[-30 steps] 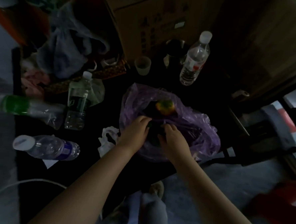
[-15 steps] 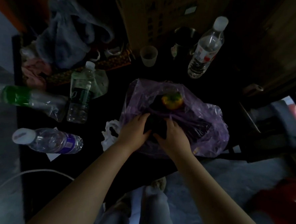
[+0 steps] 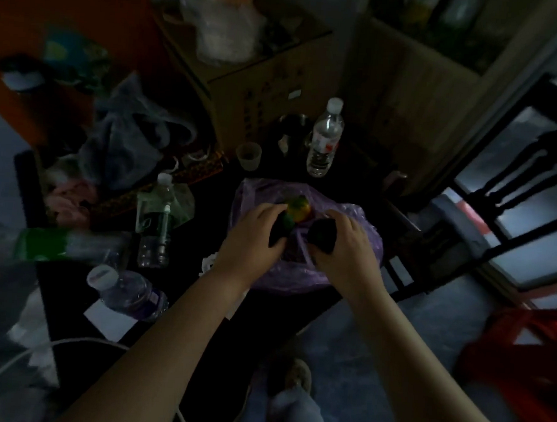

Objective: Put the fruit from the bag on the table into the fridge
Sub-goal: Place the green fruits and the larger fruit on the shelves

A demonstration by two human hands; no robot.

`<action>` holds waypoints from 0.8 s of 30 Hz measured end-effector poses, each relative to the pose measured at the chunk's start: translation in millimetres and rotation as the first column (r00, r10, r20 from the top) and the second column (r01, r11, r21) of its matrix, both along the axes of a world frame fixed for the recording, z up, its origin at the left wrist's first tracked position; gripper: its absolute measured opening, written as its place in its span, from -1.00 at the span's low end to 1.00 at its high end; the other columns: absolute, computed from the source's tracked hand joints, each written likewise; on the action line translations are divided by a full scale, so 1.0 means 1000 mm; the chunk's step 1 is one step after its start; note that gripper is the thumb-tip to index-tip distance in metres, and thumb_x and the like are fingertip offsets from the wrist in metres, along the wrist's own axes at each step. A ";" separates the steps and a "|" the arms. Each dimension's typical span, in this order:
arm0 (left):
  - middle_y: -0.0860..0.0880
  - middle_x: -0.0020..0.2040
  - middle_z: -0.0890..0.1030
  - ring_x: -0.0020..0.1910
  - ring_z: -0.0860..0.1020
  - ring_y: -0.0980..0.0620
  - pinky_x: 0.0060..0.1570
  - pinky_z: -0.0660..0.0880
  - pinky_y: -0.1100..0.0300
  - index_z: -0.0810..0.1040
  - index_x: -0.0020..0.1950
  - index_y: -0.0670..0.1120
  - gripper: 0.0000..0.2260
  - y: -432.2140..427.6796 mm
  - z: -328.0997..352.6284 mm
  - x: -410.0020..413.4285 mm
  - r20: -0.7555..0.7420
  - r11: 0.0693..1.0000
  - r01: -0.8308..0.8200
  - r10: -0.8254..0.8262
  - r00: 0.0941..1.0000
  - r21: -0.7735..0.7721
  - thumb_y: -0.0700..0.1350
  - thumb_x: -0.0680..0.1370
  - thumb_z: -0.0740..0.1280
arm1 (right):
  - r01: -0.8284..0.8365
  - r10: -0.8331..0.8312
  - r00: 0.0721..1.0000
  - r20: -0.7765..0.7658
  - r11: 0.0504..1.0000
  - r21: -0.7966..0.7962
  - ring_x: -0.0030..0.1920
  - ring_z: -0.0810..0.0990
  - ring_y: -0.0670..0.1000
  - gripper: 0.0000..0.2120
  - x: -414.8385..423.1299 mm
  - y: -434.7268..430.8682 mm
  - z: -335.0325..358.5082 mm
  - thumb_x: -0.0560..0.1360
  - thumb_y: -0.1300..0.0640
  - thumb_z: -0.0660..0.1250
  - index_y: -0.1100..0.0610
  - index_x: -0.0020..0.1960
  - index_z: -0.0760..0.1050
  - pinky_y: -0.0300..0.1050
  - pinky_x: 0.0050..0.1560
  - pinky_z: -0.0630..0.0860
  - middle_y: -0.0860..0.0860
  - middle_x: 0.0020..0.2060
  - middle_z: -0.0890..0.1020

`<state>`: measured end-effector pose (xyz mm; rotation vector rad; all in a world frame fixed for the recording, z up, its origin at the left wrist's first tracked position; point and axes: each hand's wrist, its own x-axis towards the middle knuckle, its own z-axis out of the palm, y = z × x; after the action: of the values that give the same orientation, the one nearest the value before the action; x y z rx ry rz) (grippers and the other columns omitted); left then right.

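A purple plastic bag (image 3: 361,222) lies open on the dark table (image 3: 201,284). My left hand (image 3: 252,238) grips a dark round fruit (image 3: 279,232) just above the bag. My right hand (image 3: 347,244) grips a second dark fruit (image 3: 323,234) beside it. A yellow-green fruit (image 3: 298,207) sits in the bag just beyond my left fingers. The fridge is not in view.
Several water bottles stand or lie on the table: one upright (image 3: 324,138) behind the bag, one (image 3: 156,216) to the left, one lying (image 3: 125,291) near the front edge. A small cup (image 3: 248,155), a cardboard box (image 3: 272,80) and a black chair (image 3: 500,191) at right surround the table.
Both hands were pressed together inside the bag; now they have moved apart, each with a dark fruit in its grip. The camera has tilted up.
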<state>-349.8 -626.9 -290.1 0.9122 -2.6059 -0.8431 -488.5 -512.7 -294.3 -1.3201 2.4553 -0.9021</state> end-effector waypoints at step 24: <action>0.20 0.16 0.47 0.22 0.45 0.16 0.17 0.49 0.03 0.46 0.27 0.05 -0.54 0.245 0.129 0.116 -0.460 0.808 0.587 -0.538 0.706 -0.043 -0.17 0.40 0.44 | 0.544 -0.599 0.781 -0.177 0.791 -0.278 0.16 0.50 -0.06 -0.46 0.232 0.301 0.134 0.41 0.05 0.41 0.01 0.33 0.31 -0.16 0.04 0.50 -0.06 0.22 0.48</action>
<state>-234.0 -381.8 -160.8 -0.1230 -2.4239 -1.1794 -256.0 -211.9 -160.5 -0.7542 3.1296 -1.2182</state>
